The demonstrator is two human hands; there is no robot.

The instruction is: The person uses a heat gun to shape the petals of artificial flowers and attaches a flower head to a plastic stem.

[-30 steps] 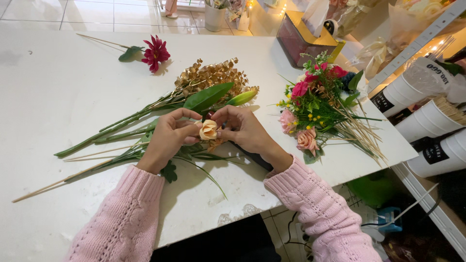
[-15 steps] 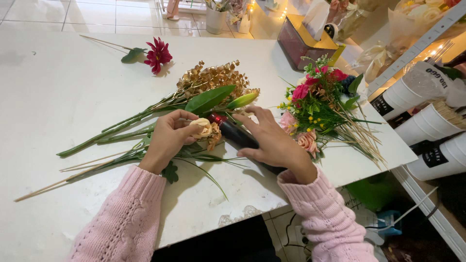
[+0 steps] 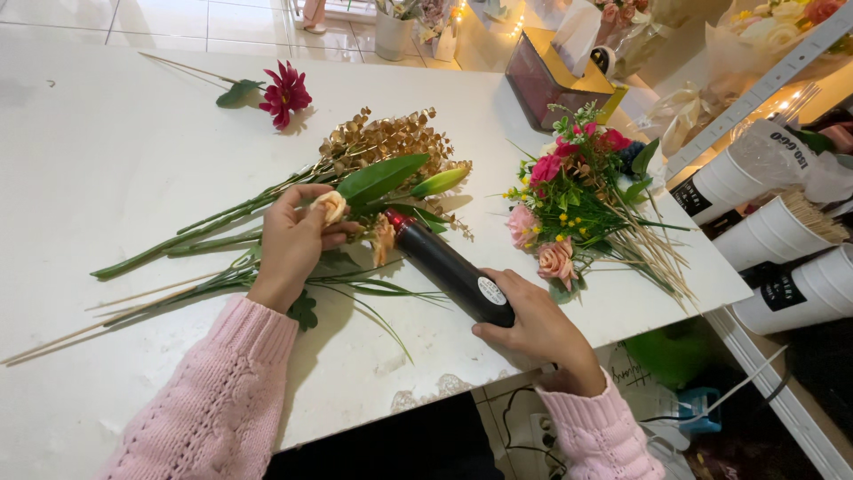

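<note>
My left hand pinches a small cream rose against the stems lying on the white table. My right hand grips a black cylindrical tool whose red-tipped nose points at a peach flower just beside the left fingers. Green leaves and a gold dried spray lie behind the rose. Long green stems run off to the left. Both sleeves are pink knit.
A mixed pink and red bouquet on thin sticks lies to the right. A single dark red flower rests at the back. A maroon box stands at the far edge; white paper cups sit off the table's right side.
My right hand left the rose, drew back toward the table's near edge and now holds the black tool aimed at the flowers. The left hand stays on the rose.
</note>
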